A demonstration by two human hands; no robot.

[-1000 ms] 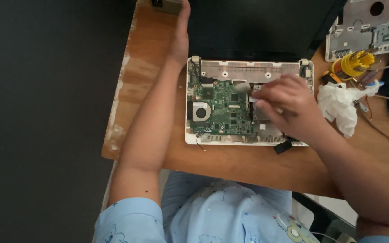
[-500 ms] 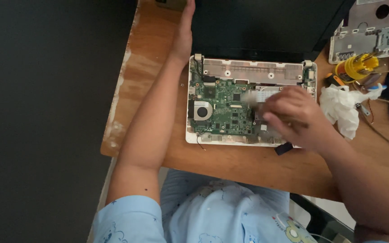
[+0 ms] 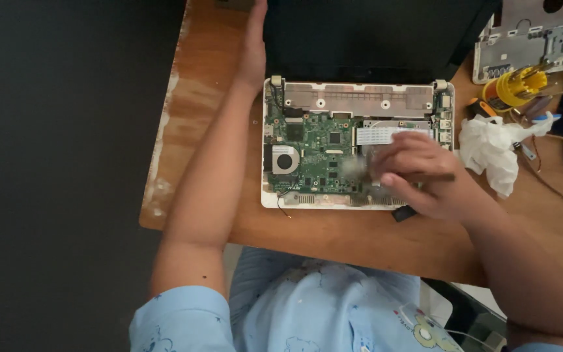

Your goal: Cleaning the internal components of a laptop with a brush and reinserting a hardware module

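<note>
Motherboard (image 3: 320, 153) sits exposed in opened white laptop base (image 3: 360, 195), centre of wooden table (image 3: 333, 234). Looks thin, fragile; best handled by edges. Right hand (image 3: 418, 173) curled over board's right part, blurred, contents of grip cannot tell. Left hand (image 3: 254, 45) flat, fingers extended, beside dark screen (image 3: 366, 32). Crumpled tissue (image 3: 490, 153), yellow screwdriver set (image 3: 513, 88) to right.

Worn wooden table (image 3: 193, 117) (edge paint-scuffed); dark floor (image 3: 53, 176)
</note>
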